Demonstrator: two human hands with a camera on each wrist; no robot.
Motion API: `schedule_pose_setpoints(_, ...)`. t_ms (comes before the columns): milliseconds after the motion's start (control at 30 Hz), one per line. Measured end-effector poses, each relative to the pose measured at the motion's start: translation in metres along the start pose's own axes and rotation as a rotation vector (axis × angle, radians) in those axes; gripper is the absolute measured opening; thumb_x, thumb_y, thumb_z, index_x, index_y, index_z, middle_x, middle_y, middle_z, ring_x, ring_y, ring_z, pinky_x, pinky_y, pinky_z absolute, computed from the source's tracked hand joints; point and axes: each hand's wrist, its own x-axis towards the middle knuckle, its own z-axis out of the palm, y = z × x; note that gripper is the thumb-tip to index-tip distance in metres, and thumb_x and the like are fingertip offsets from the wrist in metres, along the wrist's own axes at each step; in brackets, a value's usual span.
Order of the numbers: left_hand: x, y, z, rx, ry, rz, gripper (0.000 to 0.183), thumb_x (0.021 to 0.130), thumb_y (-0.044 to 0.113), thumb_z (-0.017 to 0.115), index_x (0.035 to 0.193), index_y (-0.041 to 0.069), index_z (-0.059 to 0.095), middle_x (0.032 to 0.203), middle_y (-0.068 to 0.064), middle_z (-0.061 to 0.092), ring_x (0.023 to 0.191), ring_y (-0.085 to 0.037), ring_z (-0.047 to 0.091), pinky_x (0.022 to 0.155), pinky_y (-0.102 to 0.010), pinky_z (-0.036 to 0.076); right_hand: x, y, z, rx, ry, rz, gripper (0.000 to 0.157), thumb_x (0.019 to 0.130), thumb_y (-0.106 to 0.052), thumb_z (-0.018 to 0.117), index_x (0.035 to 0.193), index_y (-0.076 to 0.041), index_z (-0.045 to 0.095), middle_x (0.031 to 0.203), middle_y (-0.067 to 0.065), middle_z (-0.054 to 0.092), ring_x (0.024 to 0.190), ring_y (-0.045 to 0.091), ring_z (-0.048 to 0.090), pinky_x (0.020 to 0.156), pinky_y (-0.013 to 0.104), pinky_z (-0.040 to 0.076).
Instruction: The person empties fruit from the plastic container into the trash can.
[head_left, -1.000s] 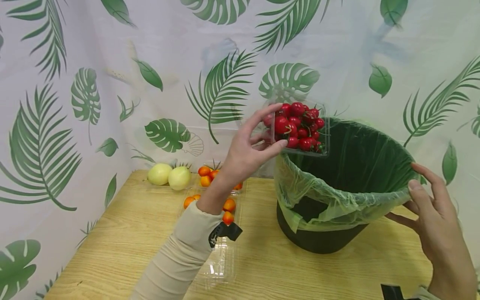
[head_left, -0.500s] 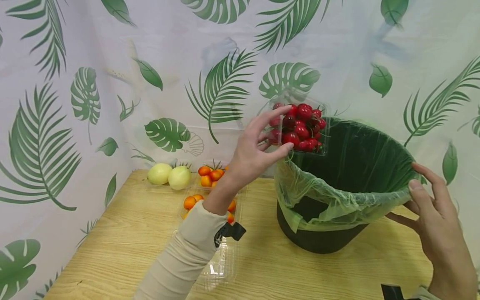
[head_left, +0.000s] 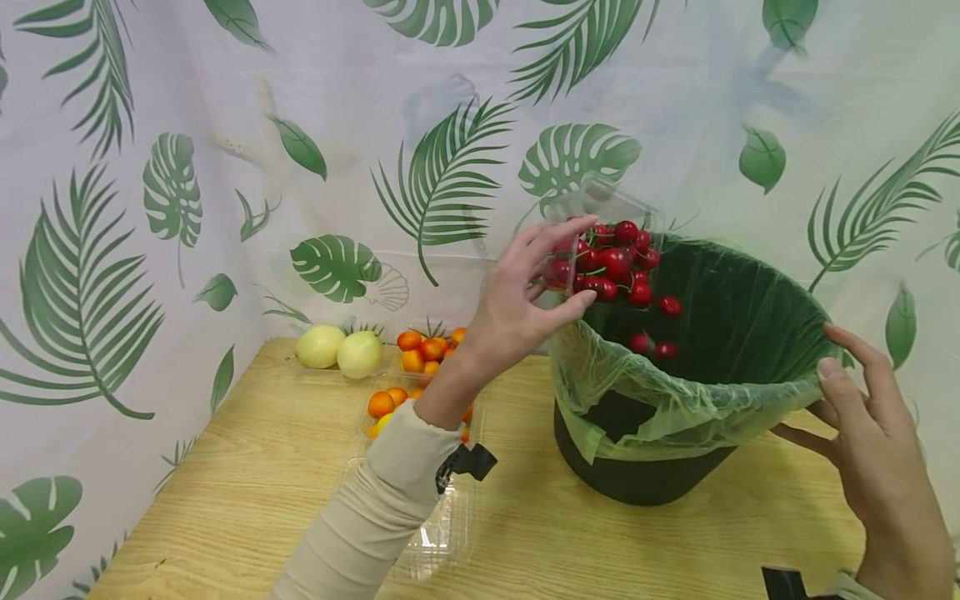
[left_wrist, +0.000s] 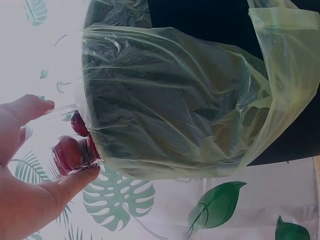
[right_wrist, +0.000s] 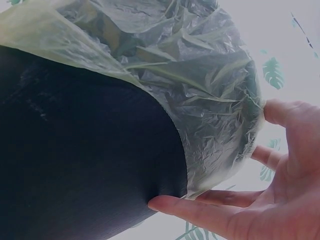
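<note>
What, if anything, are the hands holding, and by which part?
The left hand pinches a clear box of red fruit by opposite sides, between thumb and fingers. The right hand presses the bin at its lined rim and outer wall.

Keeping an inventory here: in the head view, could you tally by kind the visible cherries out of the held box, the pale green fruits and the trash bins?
Cherries out of the plastic box: 3
Pale green fruits: 2
Trash bins: 1
Total: 6
</note>
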Motion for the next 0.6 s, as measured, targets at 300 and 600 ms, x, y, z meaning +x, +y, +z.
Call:
schedule_pose_setpoints(300, 0.0002, -0.0029, 0.0004, 0.047, -0.007, 0.050, 0.056, 0.081, -0.002, 0.068, 0.134, 0.002, 0.050, 0.124, -0.015, 0.047, 0.098, -0.022, 0.052, 0.061, -0.025, 0.048, -0.0005, -0.0001, 0.0008, 0.004, -0.004, -0.001, 0.051, 0.102, -0.020, 0.040, 0.150, -0.025, 0.025, 0.156, 0.007, -0.005, 0.124, 0.026, 0.045, 0.059, 0.025, 0.055)
schedule_pose_setpoints(600, 0.0010, -0.0061, 0.0047, 0.061, -0.009, 0.079, 0.056, 0.080, -0.004, 0.069, 0.133, 0.001, 0.051, 0.126, -0.018, 0.043, 0.099, -0.025, 0.050, 0.066, -0.030, 0.052, 0.0002, 0.0024, -0.0021, 0.009, -0.013, -0.018, 0.051, 0.101, -0.020, 0.041, 0.150, -0.024, 0.025, 0.155, 0.007, -0.004, 0.115, 0.015, 0.051, 0.060, 0.025, 0.055)
